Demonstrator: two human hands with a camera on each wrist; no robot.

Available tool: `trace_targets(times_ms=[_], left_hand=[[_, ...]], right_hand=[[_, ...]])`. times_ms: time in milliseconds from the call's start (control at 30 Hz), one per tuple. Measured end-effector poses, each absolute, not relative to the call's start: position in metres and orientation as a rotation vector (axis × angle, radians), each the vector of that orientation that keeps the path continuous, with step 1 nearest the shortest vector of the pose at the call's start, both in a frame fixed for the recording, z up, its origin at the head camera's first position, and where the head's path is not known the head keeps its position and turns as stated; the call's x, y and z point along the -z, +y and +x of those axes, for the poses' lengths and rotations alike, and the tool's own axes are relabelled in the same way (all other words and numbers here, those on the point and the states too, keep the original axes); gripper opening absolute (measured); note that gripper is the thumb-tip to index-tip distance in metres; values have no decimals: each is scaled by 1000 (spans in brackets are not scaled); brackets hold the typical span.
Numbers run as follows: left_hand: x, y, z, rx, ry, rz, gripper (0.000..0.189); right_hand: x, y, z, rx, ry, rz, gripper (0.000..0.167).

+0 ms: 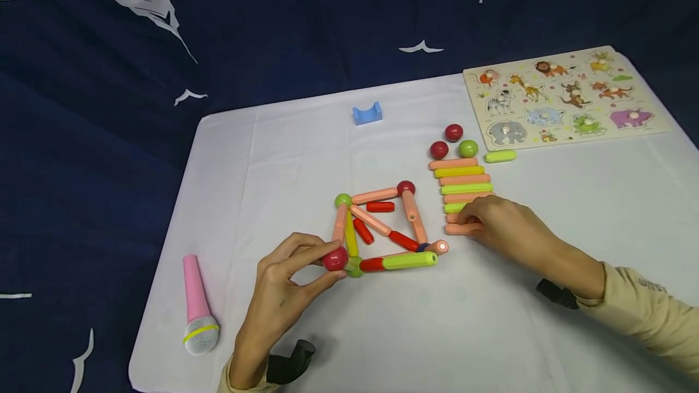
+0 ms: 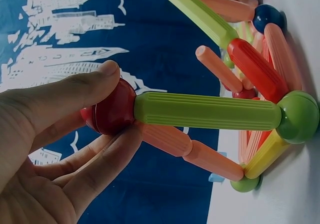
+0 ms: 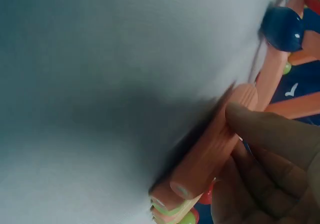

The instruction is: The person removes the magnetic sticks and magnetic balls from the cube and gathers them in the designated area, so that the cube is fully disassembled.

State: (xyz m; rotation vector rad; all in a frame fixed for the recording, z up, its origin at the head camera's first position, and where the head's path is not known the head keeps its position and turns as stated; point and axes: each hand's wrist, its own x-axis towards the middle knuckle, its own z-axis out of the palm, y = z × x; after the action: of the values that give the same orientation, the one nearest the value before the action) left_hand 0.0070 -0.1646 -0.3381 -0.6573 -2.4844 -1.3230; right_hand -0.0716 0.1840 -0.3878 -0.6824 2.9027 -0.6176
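Observation:
My left hand (image 1: 286, 281) pinches a red ball (image 2: 112, 106) between thumb and fingers. In the left wrist view, a green rod (image 2: 210, 111) and salmon rods (image 2: 215, 160) run from that ball down to green balls on the table. They belong to a frame of rods and balls, with a red ball (image 1: 406, 188) at the back corner and a dark blue ball (image 2: 267, 18) at another. Several rods jut up from it. My right hand (image 1: 510, 229) holds a salmon rod (image 3: 215, 144) between thumb and fingers, at the near end of a row of rods (image 1: 464, 189).
Two red balls (image 1: 454, 133) and a green ball (image 1: 468, 148) lie behind the row, near a short green rod (image 1: 500, 156). An animal puzzle board (image 1: 565, 99) is at the back right. A blue cradle-shaped block (image 1: 368, 114) and a pink toy microphone (image 1: 198, 302) also lie on the table.

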Motion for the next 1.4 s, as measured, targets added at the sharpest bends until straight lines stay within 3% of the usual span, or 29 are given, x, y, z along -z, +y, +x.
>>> trace_targets(times_ms=[300, 567, 867, 1400], left_hand=[[337, -165, 7, 1333, -2493, -645, 49], [336, -165, 7, 1331, -2489, -647, 50], [338, -165, 7, 1326, -2484, -657, 49], [337, -164, 6, 1336, -2482, -669, 49]], right_hand=[[388, 181, -68, 713, 2924, -716, 25], [387, 176, -62, 1270, 2450, -733, 44], [405, 166, -55, 1405, 2369, -814, 30], [405, 160, -54, 1280, 2513, -811, 27]])
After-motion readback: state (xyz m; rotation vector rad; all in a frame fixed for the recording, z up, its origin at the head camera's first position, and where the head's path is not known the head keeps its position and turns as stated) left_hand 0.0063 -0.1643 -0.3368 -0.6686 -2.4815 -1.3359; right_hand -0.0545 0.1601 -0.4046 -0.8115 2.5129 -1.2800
